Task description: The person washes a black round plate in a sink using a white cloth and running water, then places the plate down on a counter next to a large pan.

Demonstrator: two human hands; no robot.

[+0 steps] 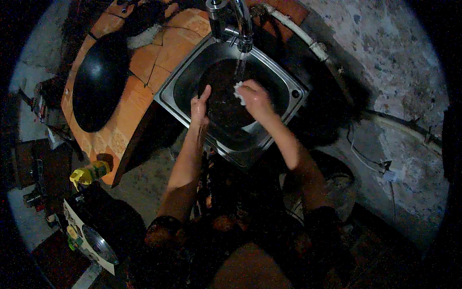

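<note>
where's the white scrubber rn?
In the head view, upper centre: the white scrubber is in the right hand, pressed on the dark pan in the sink, under the tap.

A modest home kitchen is shown, dimly lit. A steel sink (293, 94) is set under a running tap (239, 21), beside an orange tiled counter (132, 108) where what seems a dark wok (98, 82) is kept.

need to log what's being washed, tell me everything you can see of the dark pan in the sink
The dark pan is round, black and dull, apparently metal. It stands tilted inside the steel sink, under water running from the tap. The left hand steadies its left rim; the right hand presses a white scrubber against its upper face. No handle shows.
</note>
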